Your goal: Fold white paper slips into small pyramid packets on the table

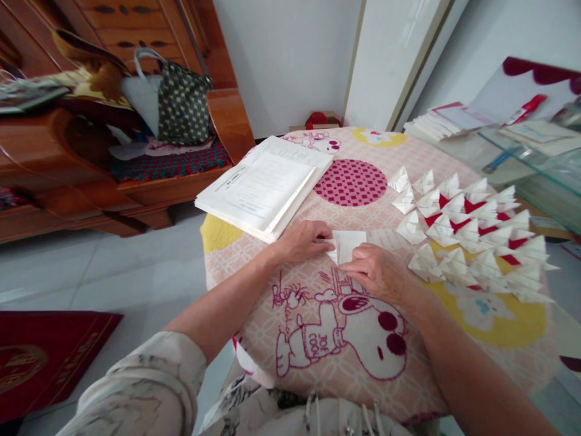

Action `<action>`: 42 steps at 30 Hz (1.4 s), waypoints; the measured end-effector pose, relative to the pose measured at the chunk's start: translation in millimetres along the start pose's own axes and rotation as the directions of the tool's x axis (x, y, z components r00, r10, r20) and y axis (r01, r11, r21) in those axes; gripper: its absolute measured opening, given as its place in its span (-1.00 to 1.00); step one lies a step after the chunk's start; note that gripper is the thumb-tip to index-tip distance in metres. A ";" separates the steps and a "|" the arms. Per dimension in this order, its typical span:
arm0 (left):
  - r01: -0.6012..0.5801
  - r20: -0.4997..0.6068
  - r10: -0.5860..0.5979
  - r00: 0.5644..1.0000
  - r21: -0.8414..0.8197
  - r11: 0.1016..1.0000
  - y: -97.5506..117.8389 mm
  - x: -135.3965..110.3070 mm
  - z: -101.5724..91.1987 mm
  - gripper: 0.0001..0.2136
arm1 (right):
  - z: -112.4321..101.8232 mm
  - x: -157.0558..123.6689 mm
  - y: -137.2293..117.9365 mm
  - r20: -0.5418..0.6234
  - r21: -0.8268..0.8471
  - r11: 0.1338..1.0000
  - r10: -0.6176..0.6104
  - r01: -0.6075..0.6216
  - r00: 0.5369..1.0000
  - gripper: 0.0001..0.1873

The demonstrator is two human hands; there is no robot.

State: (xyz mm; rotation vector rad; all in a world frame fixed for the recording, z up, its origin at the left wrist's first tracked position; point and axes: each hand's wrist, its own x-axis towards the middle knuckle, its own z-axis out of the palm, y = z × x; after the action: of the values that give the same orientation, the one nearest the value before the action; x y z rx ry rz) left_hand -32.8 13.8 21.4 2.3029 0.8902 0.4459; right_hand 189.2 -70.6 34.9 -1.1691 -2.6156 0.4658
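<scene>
A small white folded paper [348,244] lies flat on the pink cartoon-print tablecloth [318,339]. My left hand [303,240] presses on its left edge with fingers curled down onto it. On the paper's lower right side rests my right hand [377,272], its fingers bent and pressing the sheet. To the right lie several finished folded paper pieces [472,239], white with red patches, set in rows.
A stack of printed white sheets [265,188] sits at the table's far left. A wooden bench [136,175] with a patterned bag [181,100] stands at left. A glass shelf [540,160] with papers is at right. A red mat [40,357] lies on the floor.
</scene>
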 end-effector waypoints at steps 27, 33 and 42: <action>0.179 -0.173 -0.183 0.968 -0.036 0.983 4.3 10.8 10.7 -0.95 | -2.0 1.4 1.2 0.055 -0.001 1.000 0.010 -0.010 0.998 -0.68; 0.228 -0.166 -0.227 0.960 -0.013 0.974 4.4 14.4 9.9 -0.93 | -2.2 1.7 1.3 0.044 0.024 1.000 0.009 -0.010 0.999 -0.68; 0.259 -0.167 -0.253 0.953 0.015 0.966 7.4 13.8 11.3 -0.91 | -1.1 1.4 2.5 0.051 0.024 1.000 0.011 -0.012 0.999 -0.70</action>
State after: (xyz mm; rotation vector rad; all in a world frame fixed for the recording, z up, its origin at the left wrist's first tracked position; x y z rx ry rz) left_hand -13.7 14.2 18.9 2.1659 1.2690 0.5132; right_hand 190.4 -67.8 35.1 -1.1802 -2.6398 0.5347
